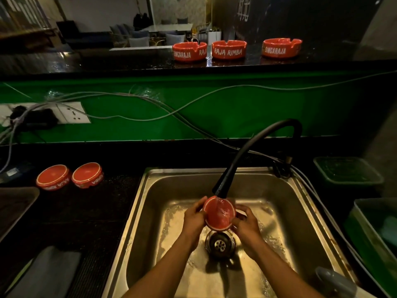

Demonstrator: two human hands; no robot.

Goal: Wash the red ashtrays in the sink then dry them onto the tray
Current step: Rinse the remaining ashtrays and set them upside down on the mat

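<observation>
Currently 1 red ashtray [219, 213] sits between both hands over the sink [137, 211], under the black faucet [247, 155] stream. Left hand [194, 218] curls around its left rim; right hand [247, 223] grips the right rim. Round body, no long axis; flat base tilted up toward the camera, opening facing away. Fingers behind the ashtray hidden. Running water blurs the base. Drain [219, 244] directly below.

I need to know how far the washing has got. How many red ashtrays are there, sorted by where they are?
On the upper bar ledge, upright: 3
On the counter left of the sink, upside down: 2
Held under the tap: 1
Total: 6
</observation>
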